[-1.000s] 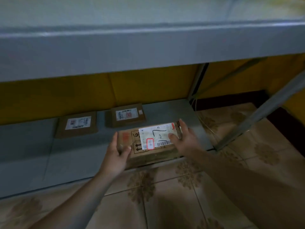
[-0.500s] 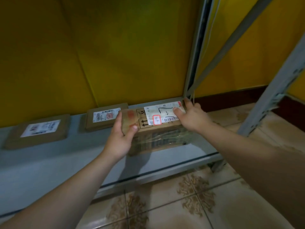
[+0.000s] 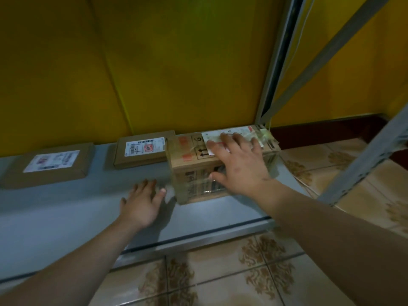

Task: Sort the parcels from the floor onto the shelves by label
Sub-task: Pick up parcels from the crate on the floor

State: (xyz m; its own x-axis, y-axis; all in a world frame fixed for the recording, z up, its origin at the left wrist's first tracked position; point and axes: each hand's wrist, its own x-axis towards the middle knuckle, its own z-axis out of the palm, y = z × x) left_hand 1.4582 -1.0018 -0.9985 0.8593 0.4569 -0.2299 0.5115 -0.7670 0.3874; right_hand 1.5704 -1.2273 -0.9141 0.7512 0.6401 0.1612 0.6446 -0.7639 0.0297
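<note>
— Presently, entry one: where is the parcel (image 3: 189, 155) recorded?
— On the lowest shelf (image 3: 66, 206), at its right end, close by the upright post (image 3: 278, 62) and near the yellow wall (image 3: 154, 62). Its long axis is laid left to right, along the back of the shelf. The white label (image 3: 242, 132) is turned upward.
— And the hands?
— The right hand (image 3: 238, 164) is laid flat over the parcel's top, its fingers (image 3: 227, 142) spread apart across the label, the thumb let down the front face. Nothing is clamped. The left hand (image 3: 141, 204) is held palm down over bare shelf, just left of the parcel's near left corner, fingers (image 3: 148, 186) straight and apart. Whether the shelf is touched cannot be told.
— Which hand is nearer?
— The right is entered as on the parcel, and the left as beside it, not touching. The parcel is thus placed to the right of the left fingers and directly beneath the right ones.
— Neighbours?
— A nearer flat parcel (image 3: 141, 149) is listed just beside the parcel's left end, contact not determinable. A farther flat parcel (image 3: 48, 164) is set well apart to the left. Tiled floor (image 3: 220, 272) is noted in front.
— Judgement?
— The parcel is judged as placed. Only a straight lift of the right hand off the top is called for, so that nothing is dragged.
</note>
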